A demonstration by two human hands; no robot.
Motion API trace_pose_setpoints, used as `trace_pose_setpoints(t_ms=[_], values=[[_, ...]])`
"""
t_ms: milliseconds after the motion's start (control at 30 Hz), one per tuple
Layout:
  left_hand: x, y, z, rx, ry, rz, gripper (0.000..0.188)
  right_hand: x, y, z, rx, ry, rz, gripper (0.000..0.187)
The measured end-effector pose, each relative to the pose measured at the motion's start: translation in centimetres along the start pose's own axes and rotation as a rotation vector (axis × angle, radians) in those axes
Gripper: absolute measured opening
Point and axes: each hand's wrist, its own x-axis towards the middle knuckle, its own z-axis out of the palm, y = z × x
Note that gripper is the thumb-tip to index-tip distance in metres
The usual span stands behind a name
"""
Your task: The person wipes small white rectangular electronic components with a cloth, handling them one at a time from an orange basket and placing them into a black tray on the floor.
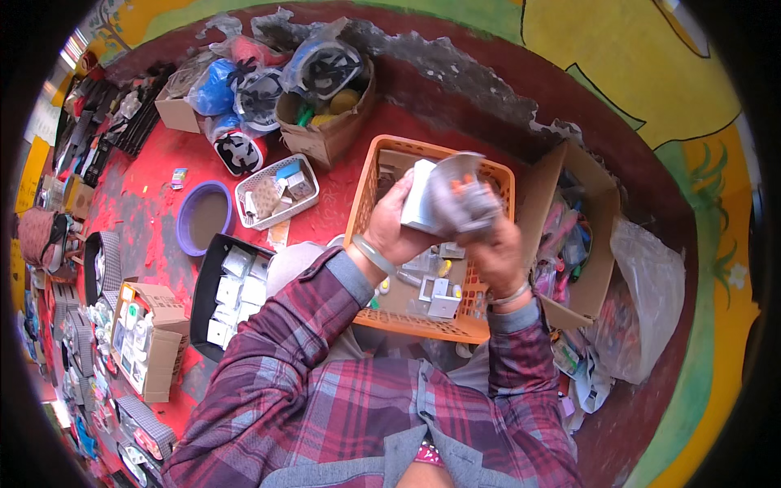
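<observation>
My left hand grips a white box above the orange plastic basket. Closed around a crumpled grey cloth with orange marks, my right hand presses it against the right side of that box. The cloth and right fingers are blurred by motion, and the cloth covers part of the box. Below my hands, the basket contains a small white box and several small items, some with yellow parts. My forearms hide part of the basket's near corners.
A black tray of white boxes stands left of my knee. Behind it are a purple basin and a white basket. A large cardboard box of colourful packets adjoins the orange basket. Bagged goods line the wall.
</observation>
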Motion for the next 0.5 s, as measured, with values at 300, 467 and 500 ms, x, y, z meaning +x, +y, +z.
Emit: trace_pose_setpoints(t_ms=[300,467,500], values=[[-0.3,-3.1,-2.5,0.120,-0.026,-0.162,0.038,0.4,-0.7,1.9,-0.494,0.031,0.012,0.053],[-0.5,-3.5,-2.7,0.258,-0.059,-0.193,0.043,0.1,0.7,2.3,-0.205,0.372,0.211,0.035],[-0.2,-3.6,-3.0,0.255,-0.059,-0.181,0.042,0.2,1.3,2.3,-0.171,0.464,0.232,0.030]])
